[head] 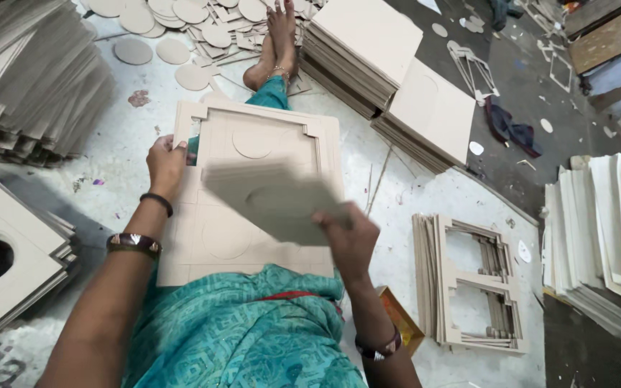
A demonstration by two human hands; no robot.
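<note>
While a die-cut cardboard sheet (253, 194) is being steadied on the lap, its upper left edge is being pinched by the left hand (165, 164), fingers closed on the board. A punched-out piece (274, 201), blurred with motion, is being gripped along its lower right edge by the right hand (350, 241), just above the sheet's middle. One opening is already showing at the sheet's upper left corner, while circle outlines and other panels are still sitting in place, so the stripping appears only partly done. Right of the sheet, a stack of emptied frames (472, 284) is lying on the floor (120, 136); beyond the sheet, loose discs (174, 50) are scattered; left of it, large stacks of boards (26, 79) are waiting.
</note>
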